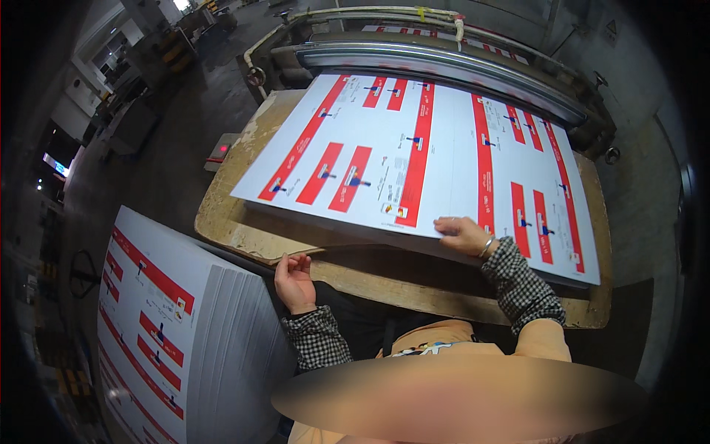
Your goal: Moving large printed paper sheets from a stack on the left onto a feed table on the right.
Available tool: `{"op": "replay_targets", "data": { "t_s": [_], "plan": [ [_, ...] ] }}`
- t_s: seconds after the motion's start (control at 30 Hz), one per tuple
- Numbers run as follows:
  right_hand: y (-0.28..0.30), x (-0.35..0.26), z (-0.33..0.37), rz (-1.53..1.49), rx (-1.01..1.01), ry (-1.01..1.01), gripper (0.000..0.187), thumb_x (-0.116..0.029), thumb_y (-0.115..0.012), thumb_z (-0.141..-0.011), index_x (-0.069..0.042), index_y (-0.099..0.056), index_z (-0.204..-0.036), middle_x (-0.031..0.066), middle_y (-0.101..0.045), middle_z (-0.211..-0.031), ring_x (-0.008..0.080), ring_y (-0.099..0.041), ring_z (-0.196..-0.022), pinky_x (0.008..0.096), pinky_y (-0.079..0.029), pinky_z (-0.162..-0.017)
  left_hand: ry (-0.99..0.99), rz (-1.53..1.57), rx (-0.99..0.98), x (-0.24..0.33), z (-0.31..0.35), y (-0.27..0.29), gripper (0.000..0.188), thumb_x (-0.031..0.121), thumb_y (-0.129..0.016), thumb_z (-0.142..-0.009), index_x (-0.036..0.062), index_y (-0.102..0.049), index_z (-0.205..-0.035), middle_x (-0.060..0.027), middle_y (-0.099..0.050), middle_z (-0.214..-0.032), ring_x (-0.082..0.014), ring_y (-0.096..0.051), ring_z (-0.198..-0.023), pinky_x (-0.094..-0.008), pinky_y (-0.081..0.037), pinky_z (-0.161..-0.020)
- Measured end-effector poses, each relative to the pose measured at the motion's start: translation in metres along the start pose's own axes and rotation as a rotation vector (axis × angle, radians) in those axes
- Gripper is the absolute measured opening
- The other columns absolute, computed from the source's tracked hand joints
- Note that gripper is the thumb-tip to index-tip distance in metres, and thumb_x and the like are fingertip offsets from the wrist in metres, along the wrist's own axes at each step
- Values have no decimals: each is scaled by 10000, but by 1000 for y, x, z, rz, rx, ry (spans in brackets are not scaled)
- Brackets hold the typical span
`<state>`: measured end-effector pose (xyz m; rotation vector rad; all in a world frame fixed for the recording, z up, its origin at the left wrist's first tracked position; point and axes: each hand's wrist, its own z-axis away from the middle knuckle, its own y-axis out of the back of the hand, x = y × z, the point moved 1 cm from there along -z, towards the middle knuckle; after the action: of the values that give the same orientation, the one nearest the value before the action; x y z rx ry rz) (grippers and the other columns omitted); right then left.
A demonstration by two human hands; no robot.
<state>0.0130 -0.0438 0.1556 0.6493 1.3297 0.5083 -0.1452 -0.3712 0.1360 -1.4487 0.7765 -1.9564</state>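
The right grip [464, 237] reaches forward palm down, fingers touching the near edge of the printed sheets [451, 163]; whether it clamps them I cannot tell. The left grip [294, 284] points upward, fingers loosely curled and apart, beside the wooden tabletop [220, 216]. The sheets lie stacked on it, before a metal roller [429, 55], bearing red bands, blue marks and text too small to read. A 2nd stack [233, 325], similarly printed, stands at lower left.
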Motion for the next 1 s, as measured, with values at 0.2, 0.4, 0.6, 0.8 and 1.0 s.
{"op": "replay_targets", "data": {
  "t_s": [0.2,0.4,0.6,0.8,1.0],
  "plan": [
    [-24,37,-3,169,0,74,267,-136,-535,-693,17,-588,-906,188,-575,-1003,298,-550,-919,324,-442,-808,11,-49,-23,-5,-2,2,252,159,-468,-855,55,-492,-627,-65,-555,-701,-187,-560,-728,-318,-476,-708],
    [0,57,-64,247,252,-378,333,-248,-620,-680,-17,-601,-920,159,-591,-957,285,-540,-920,342,-432,-805,6,-23,19,-4,-1,3,244,144,-461,-855,42,-485,-635,-73,-549,-707,-193,-554,-716,-322,-480,-695],
    [-50,20,-13,712,-40,-140,800,-386,-726,-573,-50,-402,-1222,240,-310,-1293,417,-241,-1214,401,-233,-1013,-1,-28,15,-4,-2,1,239,139,-462,-854,38,-493,-640,-76,-550,-707,-201,-555,-716,-327,-481,-694],
    [-25,38,-15,365,-214,-167,616,-272,-673,-628,-38,-465,-1159,242,-291,-1307,408,-208,-1236,380,-242,-1014,36,-31,3,-6,-3,0,241,141,-470,-850,48,-494,-629,-72,-554,-707,-202,-555,-735,-327,-475,-708],
    [22,-2,-4,51,15,-123,224,-125,-528,-751,19,-574,-917,192,-597,-881,289,-592,-782,330,-456,-689,-2,-34,7,-2,2,-2,239,133,-446,-862,35,-487,-648,-85,-550,-713,-196,-558,-705,-316,-483,-685]
  ]
}}
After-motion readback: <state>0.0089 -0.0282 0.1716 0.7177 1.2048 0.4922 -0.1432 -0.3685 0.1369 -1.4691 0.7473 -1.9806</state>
